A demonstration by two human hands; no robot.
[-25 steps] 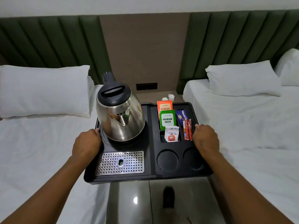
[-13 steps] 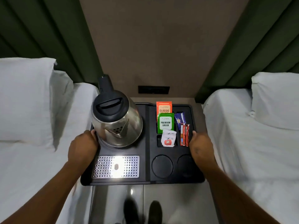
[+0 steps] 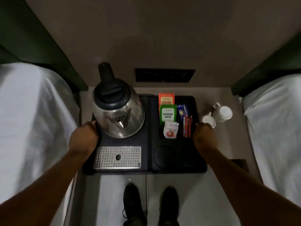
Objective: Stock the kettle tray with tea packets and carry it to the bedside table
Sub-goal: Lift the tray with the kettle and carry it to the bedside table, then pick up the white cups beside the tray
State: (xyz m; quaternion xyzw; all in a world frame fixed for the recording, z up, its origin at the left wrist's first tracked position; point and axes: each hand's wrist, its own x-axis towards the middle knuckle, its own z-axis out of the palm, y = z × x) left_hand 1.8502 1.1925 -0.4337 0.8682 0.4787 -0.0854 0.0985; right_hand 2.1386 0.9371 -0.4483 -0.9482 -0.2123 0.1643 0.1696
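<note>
The two beds (image 3: 32, 119) that filled the view a second ago have slid out to the edges, and the worktop (image 3: 228, 144) between them now lies right under the kettle tray (image 3: 146, 141). The carry looks nearly over; the tray seems to hover over or just touch that surface, hard to tell which, and its near edge hangs out past the worktop above the floor.

The left hand (image 3: 83, 138) clamps the tray's left rim, fingers curled under and out of sight; the kettle (image 3: 118, 111) stands upright just inward of those fingers. The right hand (image 3: 204, 137) grips the right rim the same way. Just inward of its fingers sit the red sachets (image 3: 187, 126), then the white packet (image 3: 170, 132), with the green tea packet (image 3: 167, 114) and orange tea packet (image 3: 166, 99) standing farther off. Two white cups (image 3: 216, 115) rest on the worktop just beyond the right knuckles, so a bump looks possible while setting down.
</note>
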